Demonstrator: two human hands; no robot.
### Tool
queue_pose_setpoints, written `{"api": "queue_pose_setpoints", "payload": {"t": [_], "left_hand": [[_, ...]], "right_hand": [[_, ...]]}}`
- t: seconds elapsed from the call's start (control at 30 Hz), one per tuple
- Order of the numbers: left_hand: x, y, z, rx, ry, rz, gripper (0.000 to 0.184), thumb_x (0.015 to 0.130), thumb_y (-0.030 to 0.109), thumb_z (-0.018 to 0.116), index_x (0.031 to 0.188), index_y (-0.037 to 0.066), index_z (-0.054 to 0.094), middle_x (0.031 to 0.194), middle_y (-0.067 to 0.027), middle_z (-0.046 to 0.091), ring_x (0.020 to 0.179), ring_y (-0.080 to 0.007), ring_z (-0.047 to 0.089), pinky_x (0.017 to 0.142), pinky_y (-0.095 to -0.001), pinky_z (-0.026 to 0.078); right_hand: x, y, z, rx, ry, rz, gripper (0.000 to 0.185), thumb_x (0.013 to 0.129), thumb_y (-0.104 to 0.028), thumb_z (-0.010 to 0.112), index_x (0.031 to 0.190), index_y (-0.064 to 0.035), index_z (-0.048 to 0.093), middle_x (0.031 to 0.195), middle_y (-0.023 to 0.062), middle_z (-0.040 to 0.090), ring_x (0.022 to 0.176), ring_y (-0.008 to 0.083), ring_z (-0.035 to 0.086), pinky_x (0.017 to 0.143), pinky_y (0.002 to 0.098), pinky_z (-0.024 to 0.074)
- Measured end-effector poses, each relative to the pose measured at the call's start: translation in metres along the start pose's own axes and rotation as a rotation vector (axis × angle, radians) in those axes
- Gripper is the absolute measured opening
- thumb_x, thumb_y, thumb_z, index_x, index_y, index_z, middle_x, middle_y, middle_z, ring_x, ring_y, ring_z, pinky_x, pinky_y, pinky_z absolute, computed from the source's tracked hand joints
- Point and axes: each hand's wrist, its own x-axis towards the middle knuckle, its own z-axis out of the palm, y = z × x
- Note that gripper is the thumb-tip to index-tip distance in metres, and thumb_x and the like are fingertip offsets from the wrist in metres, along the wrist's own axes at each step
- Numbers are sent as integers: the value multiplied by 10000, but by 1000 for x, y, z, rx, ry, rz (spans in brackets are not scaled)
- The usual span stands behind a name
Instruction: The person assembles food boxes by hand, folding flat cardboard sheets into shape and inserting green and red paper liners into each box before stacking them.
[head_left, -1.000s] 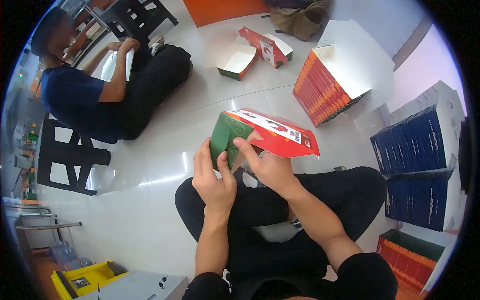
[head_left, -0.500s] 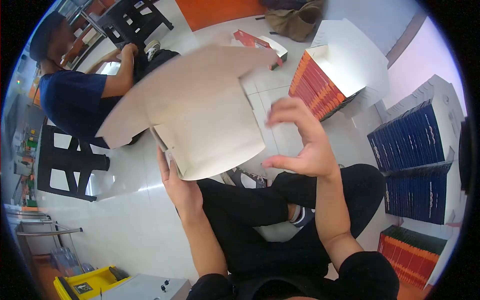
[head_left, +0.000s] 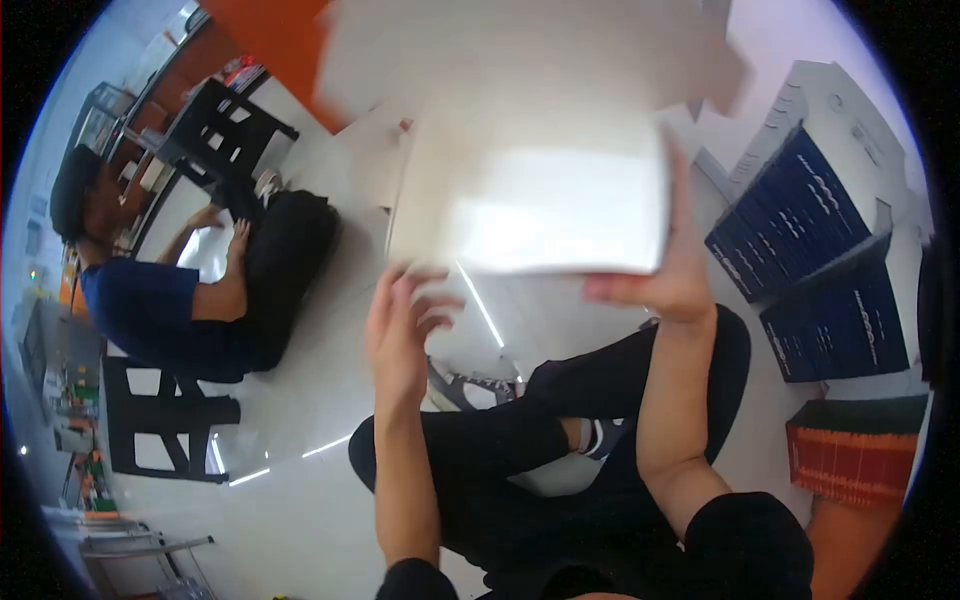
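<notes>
A white cardboard box (head_left: 530, 190), its flaps spread at the far end, is held up in front of me and blurred by motion. My right hand (head_left: 675, 275) grips its right side, thumb along the near lower edge. By the near left corner, my left hand (head_left: 400, 320) has its fingers apart; whether the fingertips touch the cardboard is unclear. My crossed legs (head_left: 560, 430) are below the box. The floor behind it is mostly hidden.
Stacks of dark blue flattened cartons (head_left: 800, 220) stand at my right, with a red-orange stack (head_left: 855, 460) nearer me. To the left, a person (head_left: 170, 290) in a dark blue shirt sits near black stools (head_left: 165, 420). An orange panel (head_left: 275, 50) is behind.
The box has moved right and tilted. My right hand has closed on its right side, while my left hand has loosened from its left side. The view has shifted, hiding the red carton stack behind it.
</notes>
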Motion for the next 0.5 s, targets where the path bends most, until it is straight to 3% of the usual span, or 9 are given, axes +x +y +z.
{"api": "queue_pose_setpoints", "payload": {"t": [0.07,0.13,0.17,0.23,0.27,0.33,0.37,0.5], "left_hand": [[52,-3,44,470,-115,242,511,1004,200,574,1476,89,411,1311,-138,562,1159,-274,581,801,-374,541],[110,-22,72,1002,-51,688,628,927,128,658,1497,173,399,1320,-178,550,1211,-299,543,859,-402,523],[133,-23,85,985,-45,711,628,927,128,658,1497,173,399,1320,-178,550,1211,-299,543,859,-402,523],[167,-27,107,1308,-161,921,497,868,133,693,1347,171,567,1284,-150,584,1232,-331,526,1004,-511,444],[175,-33,113,1297,-159,935,497,868,133,693,1347,171,567,1284,-150,584,1232,-331,526,1004,-511,444],[191,-45,119,1447,-342,870,248,847,136,696,1094,131,683,1217,-80,634,1198,-341,535,1091,-617,308],[190,-55,122,1367,-281,911,59,849,137,691,908,135,698,1061,-14,677,1131,-267,568,1102,-657,252],[135,-54,119,1421,-229,1002,94,852,128,686,919,184,719,906,25,670,983,-181,625,1090,-594,288]], "right_hand": [[3,-14,-27,68,243,-138,1145,567,-175,944,1490,18,296,1366,162,518,1275,276,512,1097,406,388],[3,-28,-47,224,460,-174,1003,641,-129,893,1462,13,335,1312,145,555,1207,263,568,1101,405,390],[0,-30,-61,239,471,-198,965,672,-106,868,1469,-8,333,1337,136,530,1243,265,539,1101,411,395],[-3,-25,-86,192,497,-239,968,670,-102,867,1473,-17,332,1353,135,515,1271,264,514,1104,410,392],[-5,-20,-96,155,532,-251,972,668,-98,866,1476,-27,332,1370,134,501,1299,263,489,1106,408,390],[-5,-14,-106,148,532,-188,1101,601,-116,903,1512,-40,287,1385,132,483,1332,268,450,1125,410,373],[-3,-11,-109,143,494,-167,1113,596,-109,903,1516,-40,281,1385,130,483,1328,268,455,1128,408,370],[4,5,-97,139,349,-26,1161,571,-105,903,1526,1,251,1421,164,460,1338,275,451,1128,394,355]]}}
